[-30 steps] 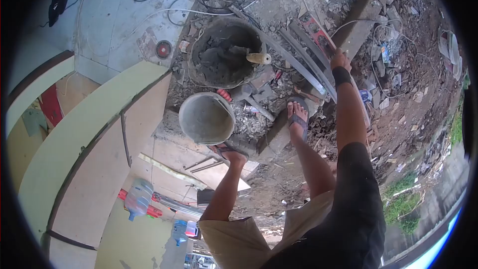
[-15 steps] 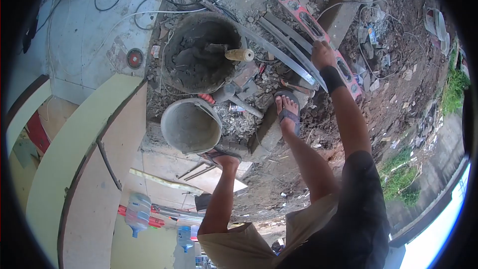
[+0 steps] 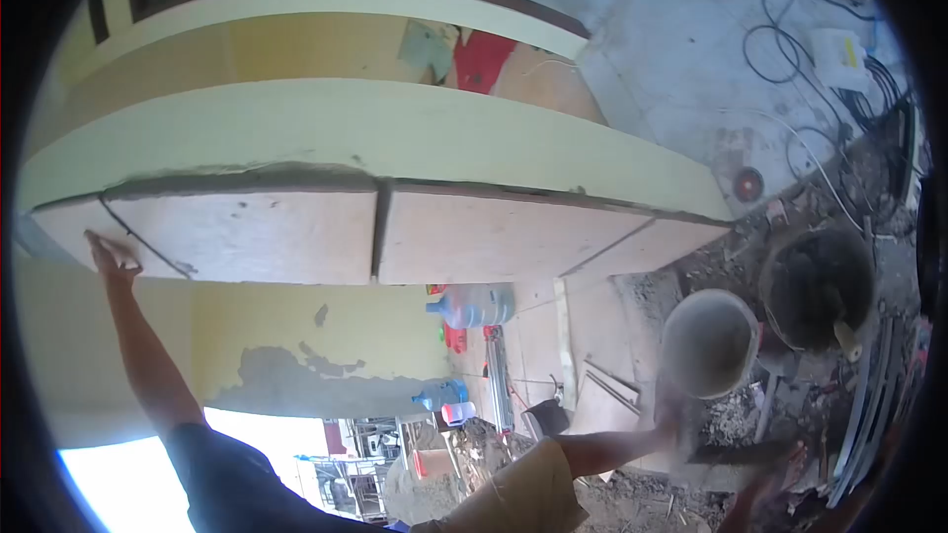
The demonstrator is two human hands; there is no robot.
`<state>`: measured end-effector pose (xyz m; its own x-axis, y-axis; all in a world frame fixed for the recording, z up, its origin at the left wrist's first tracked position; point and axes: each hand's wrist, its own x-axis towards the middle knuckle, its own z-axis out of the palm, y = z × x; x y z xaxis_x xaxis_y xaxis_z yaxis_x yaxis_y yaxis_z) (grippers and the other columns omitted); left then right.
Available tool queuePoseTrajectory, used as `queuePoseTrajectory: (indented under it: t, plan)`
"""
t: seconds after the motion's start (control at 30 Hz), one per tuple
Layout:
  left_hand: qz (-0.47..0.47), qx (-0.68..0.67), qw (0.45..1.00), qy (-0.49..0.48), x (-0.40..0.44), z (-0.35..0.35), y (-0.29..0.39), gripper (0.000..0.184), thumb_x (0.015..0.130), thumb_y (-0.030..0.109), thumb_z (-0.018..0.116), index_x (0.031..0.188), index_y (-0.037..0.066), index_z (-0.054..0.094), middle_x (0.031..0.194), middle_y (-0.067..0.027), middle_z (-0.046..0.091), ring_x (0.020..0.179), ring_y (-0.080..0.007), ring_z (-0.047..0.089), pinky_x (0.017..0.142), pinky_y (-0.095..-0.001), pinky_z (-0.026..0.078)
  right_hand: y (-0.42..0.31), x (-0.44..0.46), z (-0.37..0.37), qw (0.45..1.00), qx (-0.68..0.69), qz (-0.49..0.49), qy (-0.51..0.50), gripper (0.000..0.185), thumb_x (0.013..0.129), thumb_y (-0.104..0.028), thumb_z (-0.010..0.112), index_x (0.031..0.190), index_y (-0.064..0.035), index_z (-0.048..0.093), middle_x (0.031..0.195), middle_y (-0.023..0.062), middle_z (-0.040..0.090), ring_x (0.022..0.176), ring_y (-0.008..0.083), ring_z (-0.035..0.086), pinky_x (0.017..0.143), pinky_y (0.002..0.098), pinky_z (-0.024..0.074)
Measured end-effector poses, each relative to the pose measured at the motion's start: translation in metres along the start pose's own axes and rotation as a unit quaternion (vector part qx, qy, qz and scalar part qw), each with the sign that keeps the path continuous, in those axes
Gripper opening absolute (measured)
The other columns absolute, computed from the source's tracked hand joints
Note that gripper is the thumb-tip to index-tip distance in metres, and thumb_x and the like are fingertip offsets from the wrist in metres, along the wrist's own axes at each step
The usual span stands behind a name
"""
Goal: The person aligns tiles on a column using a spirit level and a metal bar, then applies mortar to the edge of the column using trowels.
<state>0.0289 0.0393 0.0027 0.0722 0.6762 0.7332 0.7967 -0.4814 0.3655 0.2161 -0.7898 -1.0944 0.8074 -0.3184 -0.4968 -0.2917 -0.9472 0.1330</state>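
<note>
Left hand (image 3: 117, 257), fingers spread and gripping nothing, touches the flat pale-pink end tile (image 3: 71, 217) under the long pale-green ledge (image 3: 444, 128); the right hand cannot be made out. Probably stiff and brittle, the tile is best held at its edges.

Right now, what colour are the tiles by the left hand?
The tiles look pale pinkish beige; head view.

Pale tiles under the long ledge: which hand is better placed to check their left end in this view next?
Left, I'd judge. The left hand is at that end of the pale tiles, its arm stretched out to them; the right hand can't be made out here.
</note>
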Motion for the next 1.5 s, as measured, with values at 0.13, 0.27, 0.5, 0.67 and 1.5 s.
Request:
queuePoseTrajectory:
  t: [0.13, 0.27, 0.5, 0.67, 1.5]
  plan:
    - [0.114, -0.040, 0.985, 0.126, 0.050, -0.051, 0.026, 0.110, 0.082, 0.077, 0.056, 0.158, 0.015, 0.008, 0.160, -0.0133, 0.025, 0.143, -0.0354, 0.030, 0.105, -0.0706, 0.029, -0.005, -0.031, -0.037, 0.998, 0.063, 0.022, 0.008, 0.057, 0.090, -0.047, 0.055, 0.128, -0.0046, 0.053, 0.123, 0.0226, 0.059, 0.107, 0.0404, 0.060, 0.089, 0.0591, 0.0481]
    - [0.130, -0.022, 0.973, 0.188, 0.041, -0.038, 0.020, 0.095, 0.089, 0.062, 0.059, 0.156, 0.008, 0.020, 0.152, -0.0177, 0.036, 0.134, -0.0298, 0.043, 0.106, -0.0398, 0.043, -0.082, -0.149, -0.150, 0.965, 0.234, -0.113, 0.028, 0.053, 0.087, -0.043, 0.062, 0.121, -0.0031, 0.053, 0.113, 0.0191, 0.060, 0.100, 0.0360, 0.060, 0.085, 0.0546, 0.0477]
    - [0.246, 0.048, 0.941, 0.228, 0.047, -0.036, -0.024, 0.087, 0.088, 0.044, 0.069, 0.153, 0.003, 0.028, 0.157, -0.0195, 0.026, 0.145, -0.0330, 0.026, 0.116, -0.0431, 0.027, -0.272, -0.408, -0.393, 0.711, 0.569, -0.412, -0.025, 0.049, 0.090, -0.041, 0.064, 0.112, 0.0023, 0.055, 0.096, 0.0113, 0.061, 0.084, 0.0253, 0.058, 0.077, 0.0407, 0.0476]
    - [0.303, -0.018, 0.923, 0.236, 0.040, -0.024, -0.027, 0.088, 0.073, 0.045, 0.082, 0.145, 0.012, 0.046, 0.157, -0.0218, 0.024, 0.147, -0.0416, 0.016, 0.115, -0.0566, 0.021, -0.390, -0.607, -0.592, 0.569, 0.670, -0.477, -0.009, 0.043, 0.082, -0.016, 0.072, 0.117, 0.0063, 0.056, 0.096, 0.0203, 0.066, 0.085, 0.0282, 0.066, 0.078, 0.0378, 0.0516]
    - [0.302, -0.108, 0.920, 0.226, 0.022, -0.019, -0.015, 0.047, 0.092, 0.059, 0.056, 0.130, 0.031, 0.063, 0.152, -0.0267, 0.036, 0.148, -0.0456, 0.016, 0.118, -0.0571, -0.007, -0.494, -0.783, -0.772, 0.511, 0.619, -0.459, 0.380, 0.036, 0.082, -0.012, 0.077, 0.108, 0.0034, 0.058, 0.095, 0.0165, 0.069, 0.082, 0.0229, 0.068, 0.074, 0.0329, 0.0533]
